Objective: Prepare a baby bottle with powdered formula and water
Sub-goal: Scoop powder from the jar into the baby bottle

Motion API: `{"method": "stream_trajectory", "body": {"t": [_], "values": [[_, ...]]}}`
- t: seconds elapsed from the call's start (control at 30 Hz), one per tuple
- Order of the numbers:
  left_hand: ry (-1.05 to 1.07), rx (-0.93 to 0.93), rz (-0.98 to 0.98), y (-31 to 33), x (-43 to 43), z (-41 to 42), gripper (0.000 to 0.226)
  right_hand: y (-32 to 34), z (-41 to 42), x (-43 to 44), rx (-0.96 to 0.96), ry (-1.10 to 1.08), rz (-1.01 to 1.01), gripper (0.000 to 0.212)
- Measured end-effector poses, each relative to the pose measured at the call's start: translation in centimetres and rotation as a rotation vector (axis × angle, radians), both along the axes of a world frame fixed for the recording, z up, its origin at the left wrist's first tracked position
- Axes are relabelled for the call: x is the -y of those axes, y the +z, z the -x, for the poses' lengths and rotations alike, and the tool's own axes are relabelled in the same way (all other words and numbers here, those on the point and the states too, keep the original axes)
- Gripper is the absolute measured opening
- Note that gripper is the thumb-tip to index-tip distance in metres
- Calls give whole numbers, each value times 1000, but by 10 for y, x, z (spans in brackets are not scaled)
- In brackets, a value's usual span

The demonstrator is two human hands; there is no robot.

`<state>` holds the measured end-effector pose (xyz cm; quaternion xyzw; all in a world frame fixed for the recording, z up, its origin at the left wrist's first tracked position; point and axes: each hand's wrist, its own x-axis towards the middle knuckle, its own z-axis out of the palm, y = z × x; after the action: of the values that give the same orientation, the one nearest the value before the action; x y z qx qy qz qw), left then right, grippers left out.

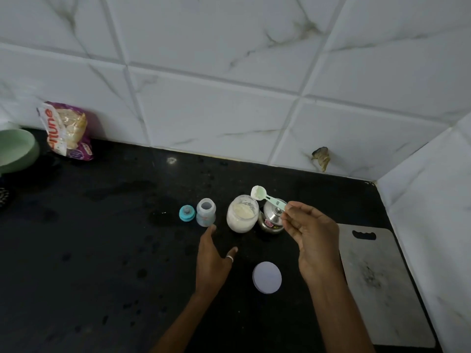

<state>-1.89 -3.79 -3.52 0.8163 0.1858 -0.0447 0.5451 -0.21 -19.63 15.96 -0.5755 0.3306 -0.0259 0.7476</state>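
Black stone countertop [102,238] is backed by white marbled tiles [216,110]. Toward its rear edge a clear, uncapped baby bottle [206,212] is stood upright between a teal nipple cap [186,213] and an open glass jar [242,214] of pale powder. A pale green plastic scoop [267,197] is pinched by the right hand [313,240] above the jar; the left hand [212,261] is held slack near the bottle.

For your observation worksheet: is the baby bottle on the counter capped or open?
Open. The baby bottle stands upright with a bare mouth; its teal cap sits beside it.

Single head view — forward and down, close over the counter [102,250]
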Motion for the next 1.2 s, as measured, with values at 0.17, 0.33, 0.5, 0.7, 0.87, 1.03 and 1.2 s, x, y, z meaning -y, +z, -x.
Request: {"method": "stream_trajectory", "body": {"t": [0.17,0.33,0.5,0.7,0.87,1.03,1.2], "values": [[107,141,-94,8,-38,-11,78,0,3,-8,6,25,-17,12],[37,136,-24,14,-58,-48,95,-3,5,-12,-9,2,-31,17],[-44,115,19,12,-60,-70,92,-3,6,-14,-32,-22,-13,17],[-73,153,-25,15,-58,-76,58,1,5,-19,-53,-42,-3,16],[-53,207,24,40,-59,-73,46,13,2,-25,-22,-19,-5,11],[-43,388,50,102,-59,-68,50,39,-5,-32,62,13,-19,10],[-52,540,93,170,-57,-63,51,82,-15,-36,196,72,-18,8]]}}
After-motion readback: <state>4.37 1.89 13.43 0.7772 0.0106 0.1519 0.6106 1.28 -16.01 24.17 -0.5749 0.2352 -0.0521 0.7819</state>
